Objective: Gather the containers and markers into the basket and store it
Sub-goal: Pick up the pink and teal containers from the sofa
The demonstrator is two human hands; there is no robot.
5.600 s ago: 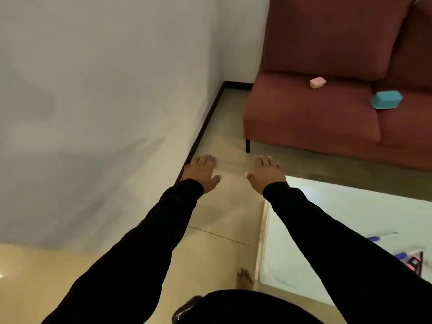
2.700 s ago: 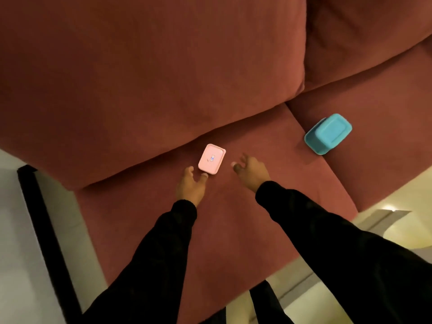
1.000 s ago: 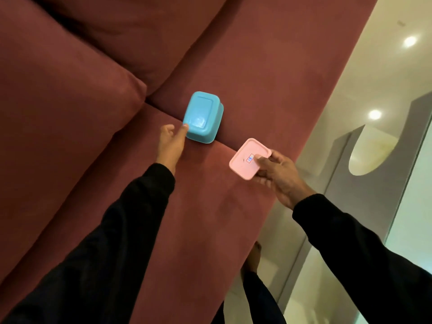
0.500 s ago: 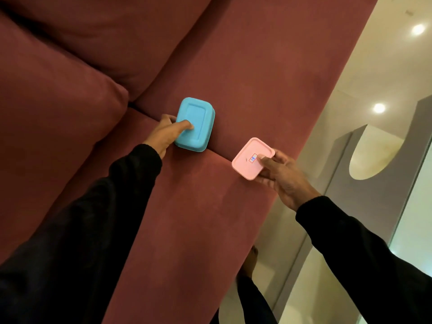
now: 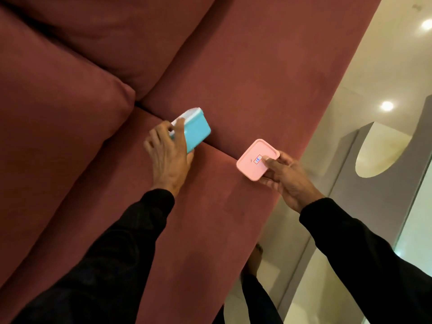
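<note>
A dark red sofa fills most of the view, with a glossy pale floor reflecting ceiling lights at the right. The blue container is gripped by the left hand and tilted on edge at the seam between two seat cushions — fingers curled over its top, thumb underneath. The pink container is held by the right hand near the seat's front edge, thumb pressed on its labelled lid. Both arms are extended in black sleeves, hands well apart.
</note>
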